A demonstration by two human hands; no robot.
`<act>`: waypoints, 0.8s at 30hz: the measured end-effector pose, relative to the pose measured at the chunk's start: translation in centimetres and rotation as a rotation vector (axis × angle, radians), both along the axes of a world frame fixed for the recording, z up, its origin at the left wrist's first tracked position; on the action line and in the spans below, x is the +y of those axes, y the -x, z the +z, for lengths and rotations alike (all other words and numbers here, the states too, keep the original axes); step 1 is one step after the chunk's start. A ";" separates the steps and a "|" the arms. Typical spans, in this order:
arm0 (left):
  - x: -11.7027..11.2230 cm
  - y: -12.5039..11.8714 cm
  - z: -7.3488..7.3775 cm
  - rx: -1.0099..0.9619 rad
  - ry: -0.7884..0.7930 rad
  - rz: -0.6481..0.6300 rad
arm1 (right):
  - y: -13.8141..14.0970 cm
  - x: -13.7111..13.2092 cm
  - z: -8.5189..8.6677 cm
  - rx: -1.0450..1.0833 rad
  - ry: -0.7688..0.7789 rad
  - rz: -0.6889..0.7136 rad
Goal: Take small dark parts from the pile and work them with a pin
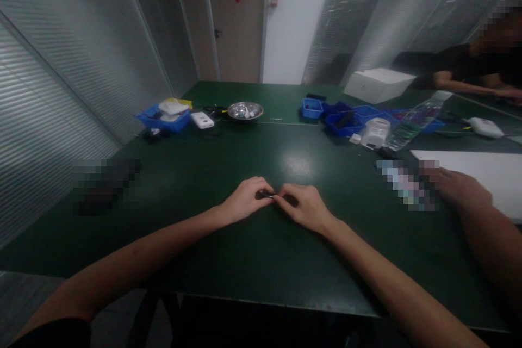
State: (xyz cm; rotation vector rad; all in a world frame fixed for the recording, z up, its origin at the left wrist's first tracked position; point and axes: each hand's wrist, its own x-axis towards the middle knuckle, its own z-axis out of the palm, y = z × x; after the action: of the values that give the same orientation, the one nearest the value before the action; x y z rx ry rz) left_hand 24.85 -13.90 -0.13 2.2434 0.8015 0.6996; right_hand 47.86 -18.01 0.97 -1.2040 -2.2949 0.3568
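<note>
Above the green table (228, 261) my two hands meet at the fingertips. My left hand (247, 198) is closed in a pinch on a small dark thing with a shiny edge (266, 194); its kind is too small to make out. From the other side, my right hand (308, 206) touches the same spot with thumb and fingers pressed together. Whether the right fingertips grip this thing or another small part is hidden by the fingers.
A metal bowl (245, 111), a blue basket (165, 119) and a white device (203, 120) stand at the far left. Several blue trays (345, 126) and a plastic bottle (416, 122) stand right. Another person's hand (465, 187) rests beside a blurred phone-like object (405, 185).
</note>
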 end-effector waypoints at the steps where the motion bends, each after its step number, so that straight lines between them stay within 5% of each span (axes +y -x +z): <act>1: 0.0 0.0 0.0 0.001 -0.007 -0.001 | 0.2 0.0 0.0 0.001 0.004 0.019; 14: 0.9 2.7 0.6 0.070 -0.028 -0.022 | -2.1 0.1 -0.2 0.022 -0.019 -0.094; 18: 5.0 6.3 0.7 0.142 -0.093 0.136 | -2.1 0.1 -0.2 0.030 -0.003 -0.079; 24: 11.2 15.0 0.2 0.263 -0.136 0.541 | -2.2 0.1 -0.3 0.024 -0.006 -0.079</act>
State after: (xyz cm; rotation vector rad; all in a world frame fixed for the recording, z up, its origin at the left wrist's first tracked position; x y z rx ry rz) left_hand 9.89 -2.69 0.06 2.2802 1.5682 0.7215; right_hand 50.04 -17.87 0.65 -1.2769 -2.2187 0.3338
